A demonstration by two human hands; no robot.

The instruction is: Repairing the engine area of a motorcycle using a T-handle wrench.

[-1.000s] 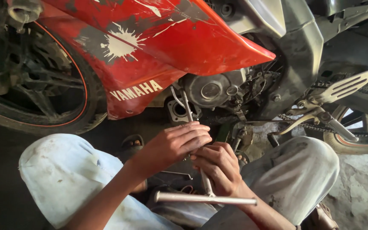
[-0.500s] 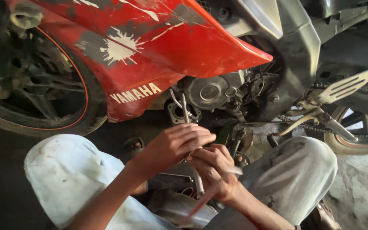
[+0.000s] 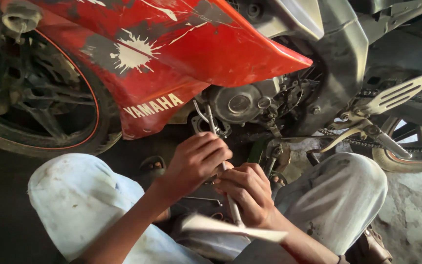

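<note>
Beneath a red motorcycle (image 3: 181,58), both hands (image 3: 221,176) clamp a slim metal T-handle wrench (image 3: 230,215), its crossbar seemingly motion-blurred.

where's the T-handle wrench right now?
Head view, lower centre: the long metal T-handle wrench runs from the engine under the red fairing panel down between the knees, gripped by the left hand above and the right hand below.

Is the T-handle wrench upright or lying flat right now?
Roughly upright, tilted: the T-handle wrench shaft runs between left hand and right hand toward the engine.
</note>
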